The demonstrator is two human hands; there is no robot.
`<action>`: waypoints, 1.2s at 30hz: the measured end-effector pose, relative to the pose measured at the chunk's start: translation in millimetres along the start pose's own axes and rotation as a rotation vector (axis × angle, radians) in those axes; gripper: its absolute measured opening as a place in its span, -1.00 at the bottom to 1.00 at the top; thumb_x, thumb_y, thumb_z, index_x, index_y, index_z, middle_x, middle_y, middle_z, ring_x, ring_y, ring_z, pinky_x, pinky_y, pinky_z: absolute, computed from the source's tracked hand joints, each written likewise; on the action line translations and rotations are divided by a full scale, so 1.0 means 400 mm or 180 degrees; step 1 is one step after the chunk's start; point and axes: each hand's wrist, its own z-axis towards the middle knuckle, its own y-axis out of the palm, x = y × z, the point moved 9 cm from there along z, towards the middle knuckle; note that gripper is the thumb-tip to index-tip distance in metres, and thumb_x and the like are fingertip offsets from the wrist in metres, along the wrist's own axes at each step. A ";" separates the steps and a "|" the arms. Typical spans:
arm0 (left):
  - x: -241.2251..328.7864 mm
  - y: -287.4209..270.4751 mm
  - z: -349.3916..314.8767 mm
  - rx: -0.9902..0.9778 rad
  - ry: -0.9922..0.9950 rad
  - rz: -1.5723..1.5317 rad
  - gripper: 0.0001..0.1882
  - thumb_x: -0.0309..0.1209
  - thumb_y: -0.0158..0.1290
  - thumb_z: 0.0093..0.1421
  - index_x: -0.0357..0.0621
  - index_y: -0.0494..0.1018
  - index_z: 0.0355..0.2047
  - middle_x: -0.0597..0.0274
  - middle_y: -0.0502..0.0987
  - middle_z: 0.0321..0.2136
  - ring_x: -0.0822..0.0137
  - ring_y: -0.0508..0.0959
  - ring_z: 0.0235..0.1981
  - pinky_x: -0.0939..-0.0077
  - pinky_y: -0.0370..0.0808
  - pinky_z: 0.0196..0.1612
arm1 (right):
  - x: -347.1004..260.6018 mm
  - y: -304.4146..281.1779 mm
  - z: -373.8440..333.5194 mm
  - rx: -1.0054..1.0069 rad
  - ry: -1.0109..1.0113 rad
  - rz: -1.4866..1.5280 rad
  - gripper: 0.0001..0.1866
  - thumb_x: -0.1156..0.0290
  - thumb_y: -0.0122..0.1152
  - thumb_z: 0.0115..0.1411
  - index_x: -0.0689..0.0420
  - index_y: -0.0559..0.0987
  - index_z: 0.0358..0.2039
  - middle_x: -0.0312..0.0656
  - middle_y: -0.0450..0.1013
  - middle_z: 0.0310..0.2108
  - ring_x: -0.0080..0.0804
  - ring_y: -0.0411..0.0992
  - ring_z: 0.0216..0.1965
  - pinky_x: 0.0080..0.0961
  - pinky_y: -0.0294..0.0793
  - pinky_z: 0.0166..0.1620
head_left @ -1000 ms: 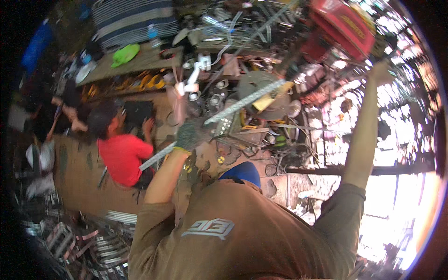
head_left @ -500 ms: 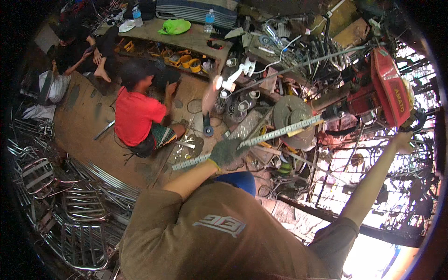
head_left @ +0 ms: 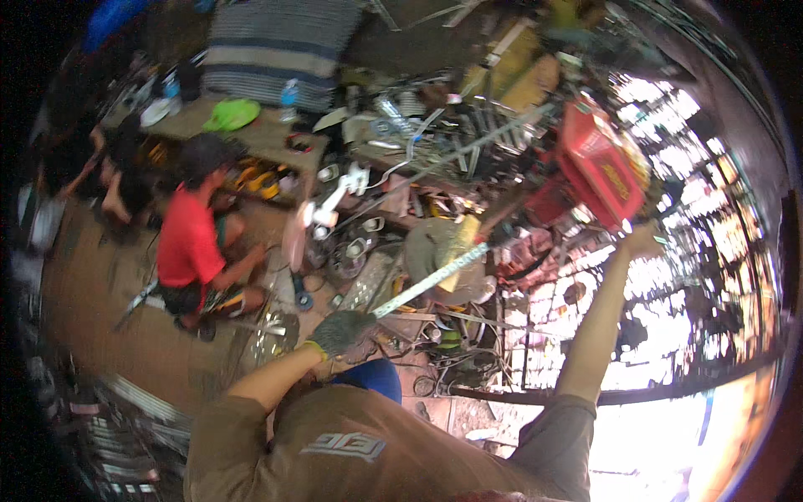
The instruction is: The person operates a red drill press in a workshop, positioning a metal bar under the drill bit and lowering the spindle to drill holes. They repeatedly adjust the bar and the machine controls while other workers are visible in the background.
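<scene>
My left hand (head_left: 341, 334), in a dark knit glove with a yellow cuff, is closed around a long pale bar (head_left: 431, 280) with crosswise marks along it. The bar slants up to the right, its far end beside the round metal table (head_left: 422, 251) and a yellowish block (head_left: 459, 253) of a red drill press (head_left: 598, 167). My bare right hand (head_left: 641, 243) is raised just under the red head of the drill press. Its fingers are curled at a small lever-like part, blurred against the bright background.
A person in a red shirt (head_left: 191, 238) squats on the left by an angle grinder (head_left: 302, 291). Behind are a low bench (head_left: 280, 138) with bottles, a white lamp (head_left: 339, 197) and heaped scrap. Metal racks (head_left: 109, 435) lie lower left, and another person sits far left.
The view has turned, shifting the scene left. The bar now slopes more steeply, and its near end beyond my left hand no longer shows. The person in red has lowered their arms.
</scene>
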 end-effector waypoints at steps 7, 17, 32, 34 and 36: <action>0.072 -0.224 0.110 -0.1746 -0.0641 0.0138 -0.77 -0.45 -0.09 0.19 -0.16 0.39 -0.14 -0.05 0.53 -0.47 0.08 0.59 -0.44 0.21 0.49 -0.40 | -0.155 -0.103 -0.034 -0.0254 0.0193 0.0515 -0.66 0.30 0.09 0.21 0.43 0.50 -0.35 0.11 0.50 -0.37 -0.04 0.50 -0.33 -0.13 0.47 -0.30; 0.147 -0.406 0.243 -0.1198 -0.0388 0.0035 -0.42 0.07 0.01 0.24 -0.30 0.56 -0.50 0.21 0.44 -0.67 0.38 0.42 -0.61 0.39 0.34 -0.53 | -0.222 -0.202 -0.043 0.0092 0.1163 0.1870 -0.69 0.45 0.14 0.14 0.28 0.43 -0.11 0.10 0.53 -0.29 0.08 0.51 -0.20 -0.16 0.44 -0.10; 0.166 -0.436 0.247 -0.1552 -0.1302 0.0776 -0.49 0.01 -0.04 0.25 -0.27 0.54 -0.45 0.13 0.51 -0.63 0.33 0.54 -0.58 0.39 0.46 -0.47 | -0.232 -0.209 -0.047 -0.0072 0.1245 0.2129 -0.73 0.41 0.15 0.16 0.23 0.44 -0.15 0.07 0.54 -0.29 0.05 0.53 -0.21 -0.17 0.44 -0.12; 0.166 -0.427 0.245 -0.1558 -0.1201 0.0494 -0.52 -0.04 -0.05 0.27 -0.26 0.54 -0.45 0.13 0.53 -0.61 0.34 0.54 -0.60 0.41 0.46 -0.49 | -0.229 -0.203 -0.046 -0.0148 0.1320 0.2113 -0.73 0.41 0.15 0.15 0.22 0.44 -0.14 0.07 0.54 -0.27 0.06 0.52 -0.19 -0.17 0.44 -0.11; 0.187 -0.418 0.257 -0.1730 -0.0835 0.0406 -0.55 -0.08 -0.06 0.27 -0.25 0.54 -0.42 0.11 0.56 -0.59 0.33 0.53 -0.63 0.43 0.46 -0.50 | -0.228 -0.199 -0.045 -0.0131 0.1377 0.2134 -0.72 0.40 0.15 0.16 0.19 0.45 -0.12 0.08 0.54 -0.25 0.06 0.51 -0.17 -0.16 0.43 -0.08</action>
